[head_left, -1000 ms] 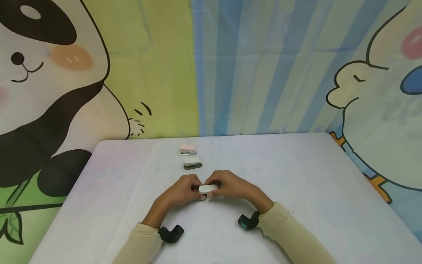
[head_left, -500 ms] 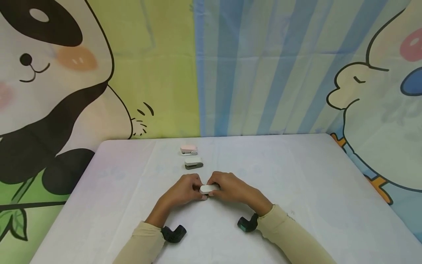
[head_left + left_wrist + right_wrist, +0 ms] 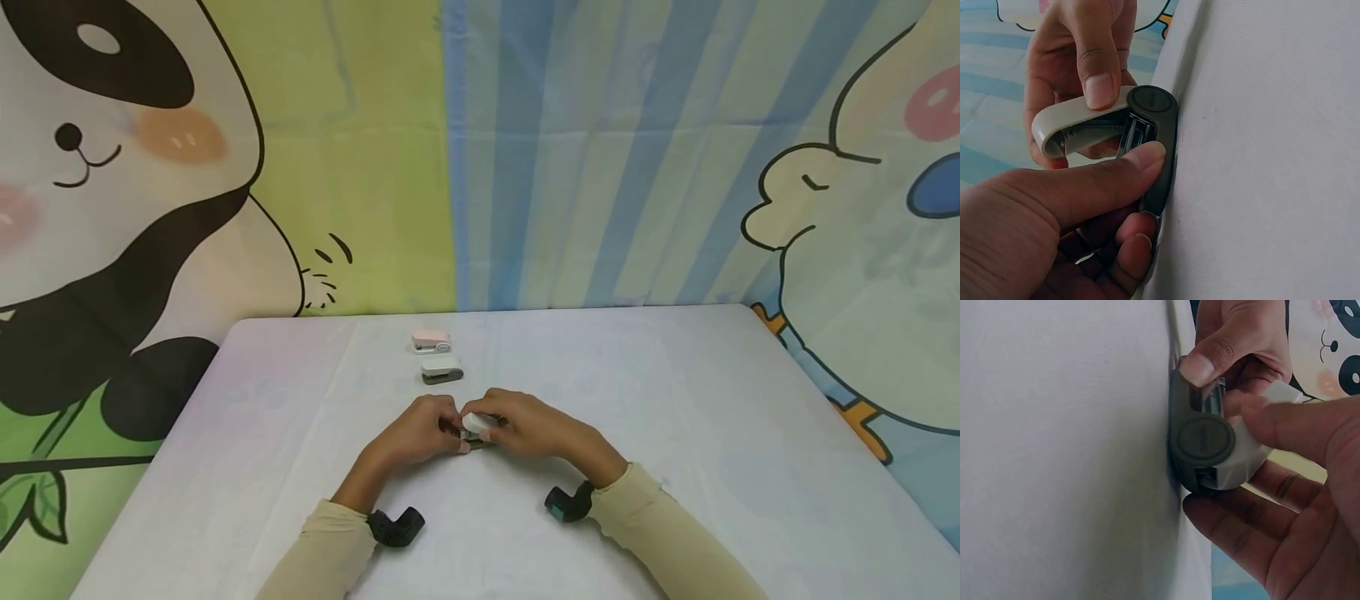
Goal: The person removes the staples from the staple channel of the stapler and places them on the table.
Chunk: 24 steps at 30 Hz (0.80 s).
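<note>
A small stapler with a white top and a dark grey-green base stands on the table between both hands. Its top is swung up from the base, so a spring and the metal staple channel show in the left wrist view. My left hand pinches the dark base, thumb over its side. With thumb and fingers my right hand grips the raised white top near the round hinge. The fingers partly hide the stapler in the head view.
Beyond the hands, a white and grey stapler and a pink stapler lie one behind the other on the white-covered table. A cartoon-printed curtain hangs behind the table's far edge.
The stapler's white top was down, level over the base; now the right hand has tilted it up, opening the stapler. The left hand keeps its grip on the base.
</note>
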Available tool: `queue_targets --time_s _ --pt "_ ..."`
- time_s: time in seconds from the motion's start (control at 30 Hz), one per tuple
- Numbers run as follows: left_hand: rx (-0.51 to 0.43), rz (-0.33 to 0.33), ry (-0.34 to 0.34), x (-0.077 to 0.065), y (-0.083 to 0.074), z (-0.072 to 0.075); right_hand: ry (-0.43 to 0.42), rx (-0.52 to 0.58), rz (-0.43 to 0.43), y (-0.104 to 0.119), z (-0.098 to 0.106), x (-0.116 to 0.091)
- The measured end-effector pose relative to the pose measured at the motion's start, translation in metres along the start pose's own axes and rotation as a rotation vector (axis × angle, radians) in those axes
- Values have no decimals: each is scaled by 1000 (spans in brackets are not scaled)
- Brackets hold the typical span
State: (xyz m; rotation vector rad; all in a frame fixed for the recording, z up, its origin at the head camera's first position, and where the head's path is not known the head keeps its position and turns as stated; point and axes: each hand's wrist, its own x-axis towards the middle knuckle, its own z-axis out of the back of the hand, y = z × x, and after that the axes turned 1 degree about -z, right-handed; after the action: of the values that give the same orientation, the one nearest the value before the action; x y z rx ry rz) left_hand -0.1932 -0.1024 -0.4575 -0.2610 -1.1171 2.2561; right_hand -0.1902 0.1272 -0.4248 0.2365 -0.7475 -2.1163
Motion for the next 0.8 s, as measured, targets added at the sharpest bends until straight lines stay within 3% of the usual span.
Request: queue_targets --time_s 0.23,0.57,0.8 --pt "-29 45 7 1 -1 -1 22 164 -121 -2 13 -3" --pt "-39 87 19 -1 -1 -1 78 37 -255 -10 20 -9" --pt "-28 72 13 0 -1 0 90 0 -267 -5 22 -7"
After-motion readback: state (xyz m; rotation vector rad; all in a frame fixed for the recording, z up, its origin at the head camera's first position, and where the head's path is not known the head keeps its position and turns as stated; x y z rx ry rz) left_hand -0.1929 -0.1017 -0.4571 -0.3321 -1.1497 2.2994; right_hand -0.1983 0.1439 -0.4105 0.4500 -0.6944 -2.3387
